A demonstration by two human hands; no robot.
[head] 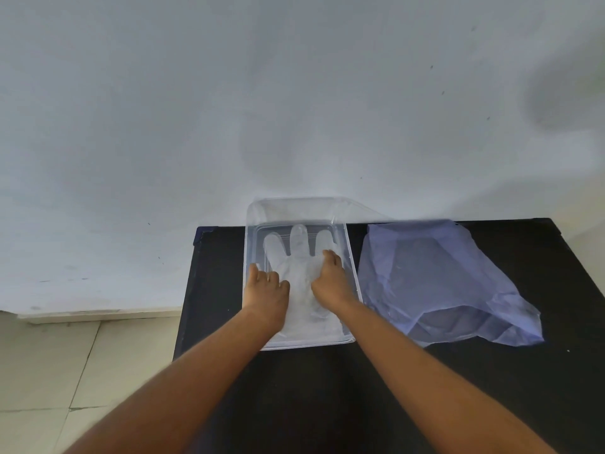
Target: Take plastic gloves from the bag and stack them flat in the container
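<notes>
Glove palm partly hidden under both hands.

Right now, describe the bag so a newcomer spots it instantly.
On the black table, look right of the clear container where both hands press the gloves. The bag lies there crumpled: thin bluish-purple film, the only tinted soft item.

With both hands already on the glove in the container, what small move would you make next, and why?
Probably lift both hands clear and reach the right hand toward the bag. The glove already lies spread flat inside the container, its fingers pointing away, with the left hand pressing beside it.
</notes>
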